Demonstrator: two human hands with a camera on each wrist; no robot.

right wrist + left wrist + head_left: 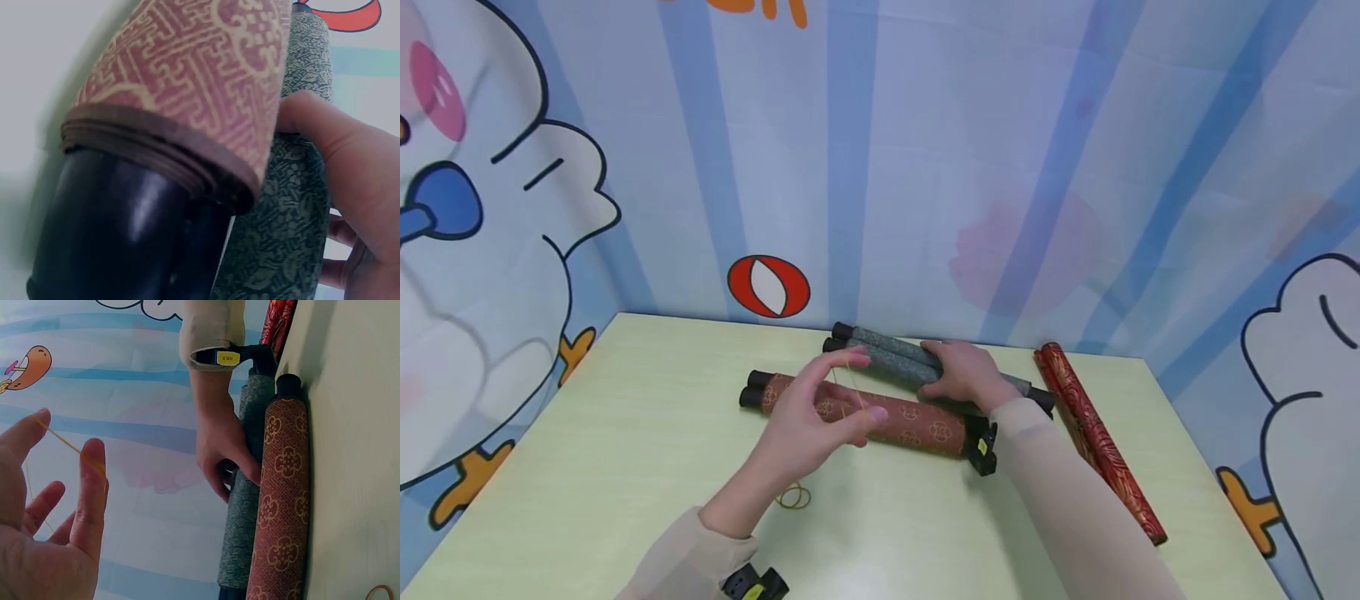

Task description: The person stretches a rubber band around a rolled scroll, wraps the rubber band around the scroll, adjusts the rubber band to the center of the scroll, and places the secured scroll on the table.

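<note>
While the spread left hand (pixel 808 417) stretches one thin band (pixel 62 437), the right hand (pixel 964 375) grips one grey scroll (pixel 887 362) near two patterned reddish scrolls (pixel 917 422) (pixel 1101 442).

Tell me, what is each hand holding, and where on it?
The left hand carries a thin yellow band, stretched between thumb and fingers. The right hand grips the grey-green scroll around roughly its middle.
</note>
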